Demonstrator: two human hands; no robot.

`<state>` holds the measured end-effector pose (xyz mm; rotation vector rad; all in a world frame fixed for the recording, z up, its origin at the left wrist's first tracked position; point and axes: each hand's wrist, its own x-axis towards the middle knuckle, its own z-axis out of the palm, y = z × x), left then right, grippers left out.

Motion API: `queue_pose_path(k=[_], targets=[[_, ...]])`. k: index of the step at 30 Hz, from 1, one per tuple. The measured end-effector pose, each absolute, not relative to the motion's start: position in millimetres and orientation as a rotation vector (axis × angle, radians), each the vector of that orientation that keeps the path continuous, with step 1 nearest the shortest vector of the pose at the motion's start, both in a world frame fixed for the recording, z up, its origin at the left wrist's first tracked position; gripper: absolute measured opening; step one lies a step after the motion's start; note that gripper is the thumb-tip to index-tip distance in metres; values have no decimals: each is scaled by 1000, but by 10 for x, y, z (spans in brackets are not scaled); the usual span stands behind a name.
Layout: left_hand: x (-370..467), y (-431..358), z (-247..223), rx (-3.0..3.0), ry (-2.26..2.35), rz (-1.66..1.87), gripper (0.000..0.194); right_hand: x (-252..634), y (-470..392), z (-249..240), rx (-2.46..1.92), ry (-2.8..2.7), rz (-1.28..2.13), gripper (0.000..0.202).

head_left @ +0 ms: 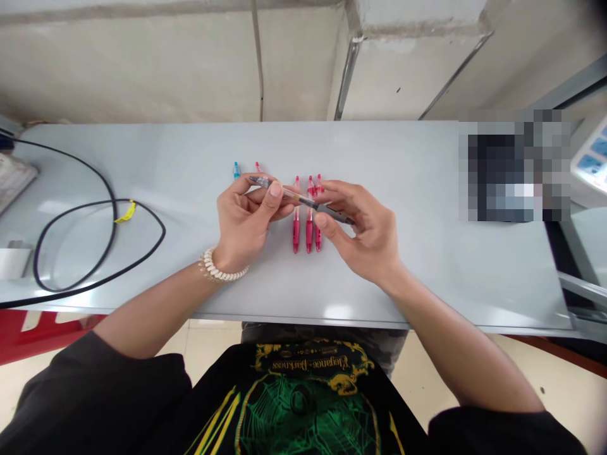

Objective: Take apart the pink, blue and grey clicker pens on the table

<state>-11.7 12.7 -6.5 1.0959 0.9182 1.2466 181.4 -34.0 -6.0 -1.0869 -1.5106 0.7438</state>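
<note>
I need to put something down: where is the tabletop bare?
Bare: the tabletop between the right hand and the pixelated dark object, and a stretch between the cable loop and left hand. Crowded: the middle, where red pens lie near both hands.

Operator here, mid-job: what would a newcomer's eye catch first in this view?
Probably the dark pen, held slantwise between the left hand and right hand at the centre of the view. Next, the three bright pink pens lying side by side on the table beneath it. Then the looped black cable with its yellow tag, at the table's left.
</note>
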Motion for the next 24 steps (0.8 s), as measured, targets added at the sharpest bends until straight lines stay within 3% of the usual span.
queue_pose_path(k=[6,16,24], targets=[[-108,178,-72,1024,964,1268,36,1848,-314,-91,-1062,-1699,502,26],[-198,325,-95,839,969,1268,16,1912,-309,40,-1133,-1616,468,24],[-138,208,-46,943,930,1269,20,1888,-302,-56,-1096,-1692,434,25]])
